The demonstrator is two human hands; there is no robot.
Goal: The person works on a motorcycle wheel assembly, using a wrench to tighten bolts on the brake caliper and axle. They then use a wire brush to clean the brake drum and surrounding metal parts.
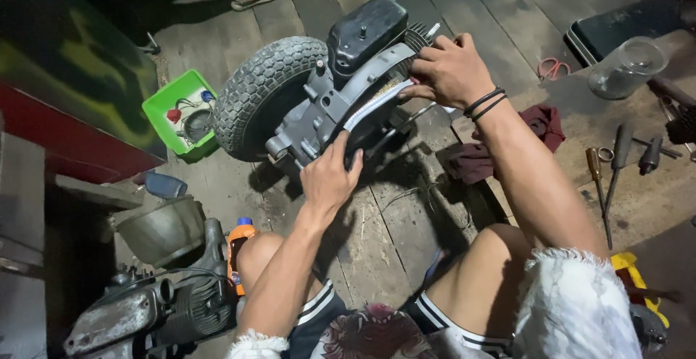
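Head view, looking down at a plank floor [377, 250]. We see a small grey engine assembly [330, 102] lying on its side near the middle of the floor, with a knobby tyre [254, 91] on its left end and a black tank [366, 29] on top. The left hand [330, 178] grips the lower edge of the assembly's grey frame, fingers curled around it. The right hand [449, 69] is clenched over the upper right end, beside the cooling fins [417, 36]. A green tray [174, 98] of small parts sits just left of the tyre. Toward the floor's right edge lie a dark red rag [544, 123], screwdrivers [616, 163] and a clear jar [627, 65]. A second engine [159, 305] rests at the lower left corner.
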